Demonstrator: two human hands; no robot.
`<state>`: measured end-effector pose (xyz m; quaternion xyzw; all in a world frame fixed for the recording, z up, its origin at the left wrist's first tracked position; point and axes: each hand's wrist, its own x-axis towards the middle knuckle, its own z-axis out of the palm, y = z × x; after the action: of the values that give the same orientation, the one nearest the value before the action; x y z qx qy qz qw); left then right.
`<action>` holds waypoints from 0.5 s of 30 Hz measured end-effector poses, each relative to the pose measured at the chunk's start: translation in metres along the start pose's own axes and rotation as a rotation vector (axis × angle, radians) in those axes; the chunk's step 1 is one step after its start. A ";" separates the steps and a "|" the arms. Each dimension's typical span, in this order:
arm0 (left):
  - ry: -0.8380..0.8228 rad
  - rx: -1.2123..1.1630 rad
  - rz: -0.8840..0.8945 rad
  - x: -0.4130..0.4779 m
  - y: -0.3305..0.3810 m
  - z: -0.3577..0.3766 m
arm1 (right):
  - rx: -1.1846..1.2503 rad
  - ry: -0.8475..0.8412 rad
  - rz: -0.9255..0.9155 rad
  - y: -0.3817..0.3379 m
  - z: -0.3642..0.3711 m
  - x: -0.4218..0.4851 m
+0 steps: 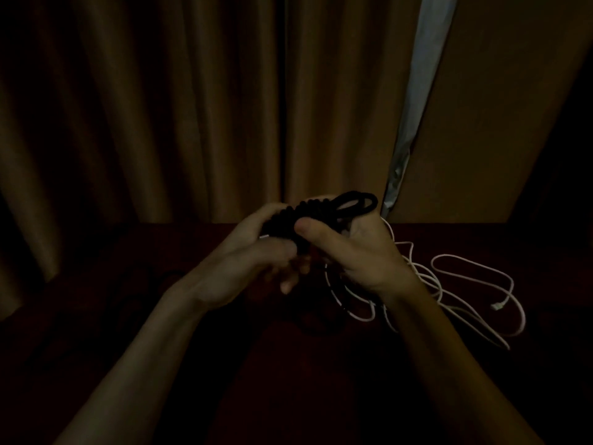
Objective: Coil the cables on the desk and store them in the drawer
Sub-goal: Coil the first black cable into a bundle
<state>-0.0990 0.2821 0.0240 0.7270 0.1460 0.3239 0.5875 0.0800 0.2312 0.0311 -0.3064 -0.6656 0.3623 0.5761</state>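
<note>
1. While I am looking down through the head camera in very dim light, I am holding a coiled black cable (321, 213) up above the table (481, 380), between both hands and in front of a brown curtain (160, 107).
2. My left hand (253, 248) is gripping the left end of the bundle, its fingers (272, 213) curling over the top of the coils.
3. My right hand (359, 252) is gripping the right end. Its thumb (311, 229) is pressing against the near side of the coils while the other fingers are wrapping round the far side, mostly hidden.
4. One loop of the black cable is sticking out past the top of my right hand.
5. A white cable (465, 284) is lying in loose, uncoiled loops on the table, to the right of my right wrist and partly passing beneath it. Its connector (496, 306) is lying near the right edge of the tangle.
6. Faint dark loops are showing on the table below my left wrist, but I cannot tell what they are.
7. A pale strip (423, 91) is running down between the curtain and a flat brown panel (497, 123) on the right.
</note>
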 end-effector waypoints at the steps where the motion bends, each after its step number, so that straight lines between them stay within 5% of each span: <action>1: 0.042 0.138 0.036 -0.001 0.003 -0.001 | -0.002 0.042 -0.005 0.001 0.001 0.000; 5: 0.236 0.801 0.255 -0.002 0.008 0.000 | 0.005 0.147 0.016 0.007 0.006 0.003; 8: 0.233 0.931 0.400 0.003 -0.001 0.002 | 0.022 0.197 0.049 0.008 0.008 0.004; 15: 0.248 0.986 0.416 0.008 -0.021 0.005 | -0.078 0.306 0.124 0.009 0.010 0.004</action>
<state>-0.0862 0.2881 0.0062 0.8860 0.2021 0.4097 0.0792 0.0695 0.2378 0.0252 -0.4205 -0.5634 0.3200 0.6351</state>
